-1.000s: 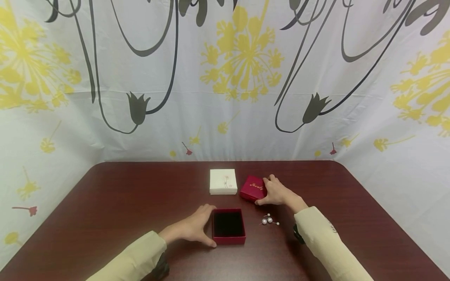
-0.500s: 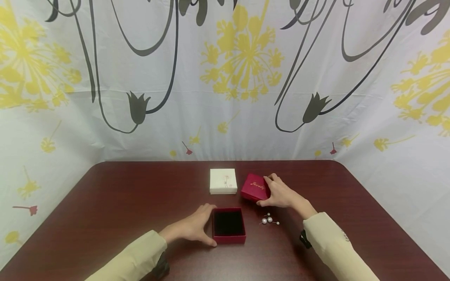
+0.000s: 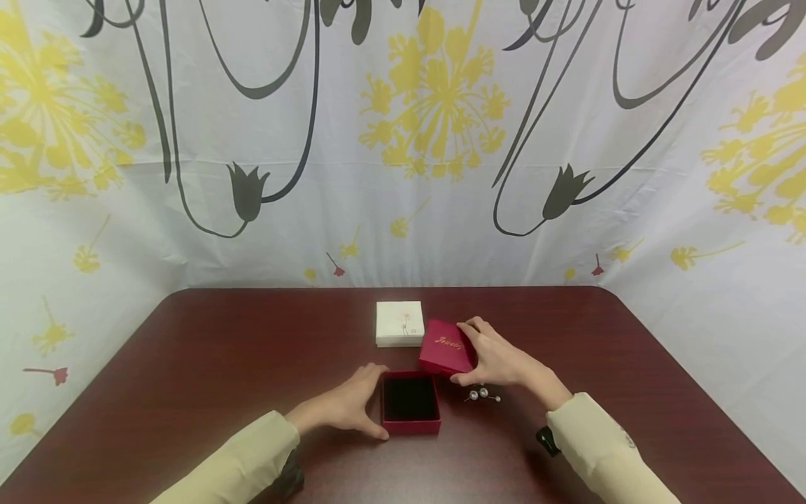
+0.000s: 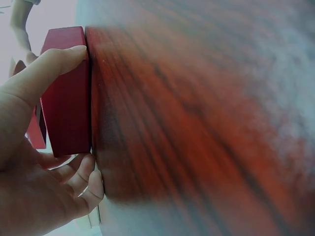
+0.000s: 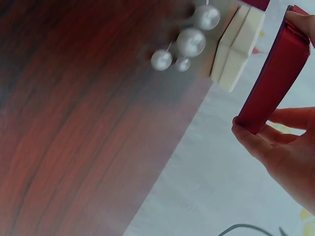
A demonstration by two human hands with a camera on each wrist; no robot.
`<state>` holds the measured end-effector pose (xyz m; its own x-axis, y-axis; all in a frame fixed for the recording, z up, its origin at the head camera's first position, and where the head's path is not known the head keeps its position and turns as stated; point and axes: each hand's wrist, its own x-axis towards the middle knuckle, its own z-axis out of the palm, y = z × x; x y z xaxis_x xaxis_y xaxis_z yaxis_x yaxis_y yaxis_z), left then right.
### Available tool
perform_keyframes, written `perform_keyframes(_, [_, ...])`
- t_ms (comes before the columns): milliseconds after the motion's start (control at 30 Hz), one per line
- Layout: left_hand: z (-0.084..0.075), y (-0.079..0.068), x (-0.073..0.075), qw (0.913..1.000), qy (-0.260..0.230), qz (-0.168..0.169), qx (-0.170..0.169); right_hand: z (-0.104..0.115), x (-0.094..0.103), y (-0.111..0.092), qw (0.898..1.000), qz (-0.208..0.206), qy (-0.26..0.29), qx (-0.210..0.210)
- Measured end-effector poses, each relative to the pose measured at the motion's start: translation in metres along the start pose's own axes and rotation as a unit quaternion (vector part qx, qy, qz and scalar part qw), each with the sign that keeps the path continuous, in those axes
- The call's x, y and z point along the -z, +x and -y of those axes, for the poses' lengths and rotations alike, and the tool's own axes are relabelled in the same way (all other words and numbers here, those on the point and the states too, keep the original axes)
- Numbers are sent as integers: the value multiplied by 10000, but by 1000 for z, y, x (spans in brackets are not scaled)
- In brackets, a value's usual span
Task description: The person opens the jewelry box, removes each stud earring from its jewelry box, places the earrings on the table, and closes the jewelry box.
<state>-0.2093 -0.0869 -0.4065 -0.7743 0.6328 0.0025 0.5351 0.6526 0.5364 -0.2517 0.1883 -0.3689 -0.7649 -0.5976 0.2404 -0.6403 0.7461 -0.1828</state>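
Observation:
My left hand [image 3: 345,404] grips the red jewelry box base [image 3: 411,426], thumb at its near left corner and fingers at the far left one. The base stands open side up on the table, a black pad inside. In the left wrist view, my thumb presses on the red side wall [image 4: 69,103]. With my right hand [image 3: 504,358] I hold the red lid [image 3: 443,346], gold lettering up, by its right side between thumb and fingers. The lid hangs tilted above the table, close behind the base's far right corner. Pearl earrings [image 5: 191,43] lie below my right hand.
A white box [image 3: 399,323] with a flower print sits behind the red base, partly overlapped by the lid in the head view. The dark wooden table [image 3: 264,329] ends at a patterned curtain [image 3: 403,231] at the back.
My right hand has first lifted the lid slightly, then brought it left and nearer, toward the base. My left hand and the base have stayed in place.

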Motion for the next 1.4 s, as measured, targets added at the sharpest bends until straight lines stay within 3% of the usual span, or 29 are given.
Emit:
perform_keyframes(600, [0,0,0,9999,-82,13,138,35,-7,-4,9965,447,330,629])
perform_keyframes(767, [-1,0,0,10000,29,-63,52,43,-10,-5,9951,677,301,658])
perform_keyframes(1133, [3,0,-3,9996,75,-165,-218,52,-12,-5,9937,756,101,815])
perform_keyframes(1400, [3,1,-2,9998,-21,-108,-137,55,-13,-3,9931,851,106,804])
